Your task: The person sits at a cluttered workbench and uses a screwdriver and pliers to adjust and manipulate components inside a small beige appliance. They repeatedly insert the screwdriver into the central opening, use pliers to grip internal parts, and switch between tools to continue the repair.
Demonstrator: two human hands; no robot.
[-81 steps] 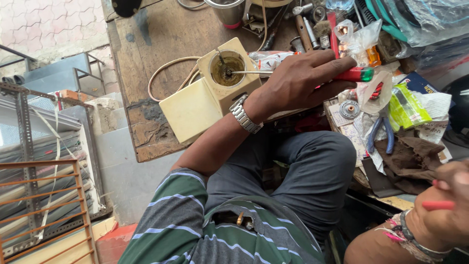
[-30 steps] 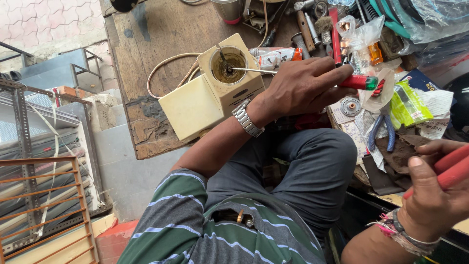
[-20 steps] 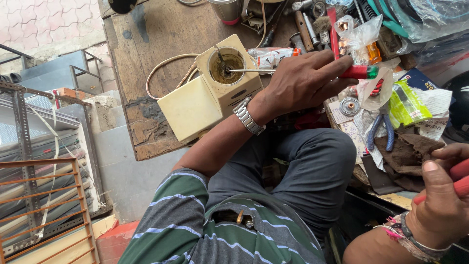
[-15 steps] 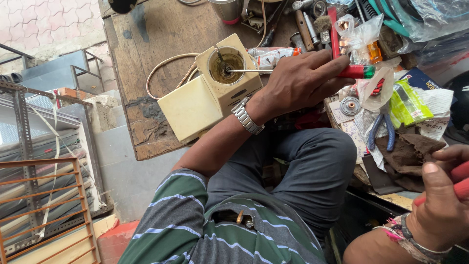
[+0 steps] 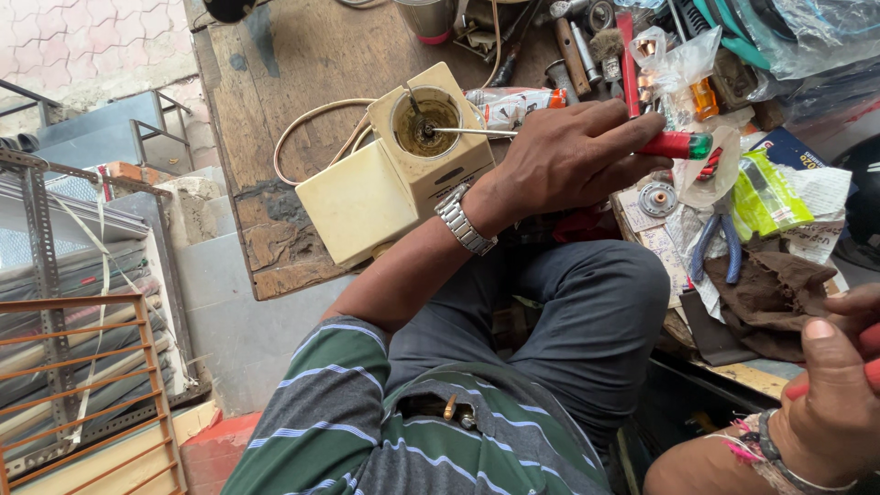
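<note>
Nearest, at the lower right, the right hand (image 5: 830, 385) is closed around a red-handled tool (image 5: 871, 344), thumb pressed along it. Only part of the handle shows, so what kind of tool it is cannot be told. A striped shirt and a bent knee in grey trousers fill the bottom of the view.

Past the knee, the left hand (image 5: 568, 156), with a metal wristwatch (image 5: 465, 218), grips a screwdriver (image 5: 674, 145) by its red handle with a green cap. The thin steel shaft runs left from the hand, and its tip sits inside the round open well of a cream-coloured appliance housing (image 5: 385, 192). The housing stands near the front edge of the worn wooden bench (image 5: 293, 64), with its pale cord (image 5: 302, 124) looped just behind it.

The screwdriver looks light and stiff, best held around the thick handle. The slim shaft would probably be slippery. The housing seems to be a hard, light plastic box that could slide or crack if levered hard, and is best steadied by its flat sides.

Towards the right edge lie blue-handled pliers (image 5: 715, 257) and a brown rag (image 5: 770, 293). Along the far edge is a clutter of tools and plastic bags.
</note>
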